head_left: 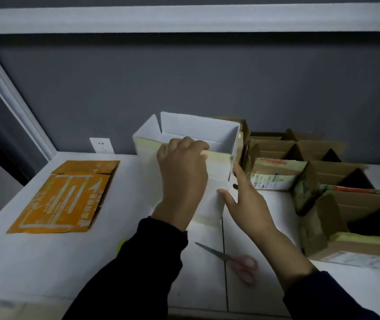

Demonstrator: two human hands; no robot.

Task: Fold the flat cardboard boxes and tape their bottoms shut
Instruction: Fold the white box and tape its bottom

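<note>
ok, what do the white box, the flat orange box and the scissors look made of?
White box: likely cardboard, matte white; creased corners and folded flaps show it.
Flat orange box: cardboard too, matte orange print; lies flat with cut flap slits.
Scissors: blades look like metal, grey with a dull sheen; handles probably pink plastic, though blurred.

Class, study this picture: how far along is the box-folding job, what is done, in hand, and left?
Done: several brown boxes stand folded at the right. In hand: the white box stands open-topped; the left hand grips its near rim, the right hand touches its side. Left: the orange cardboard lies flat, unfolded. Bottoms are hidden.
</note>
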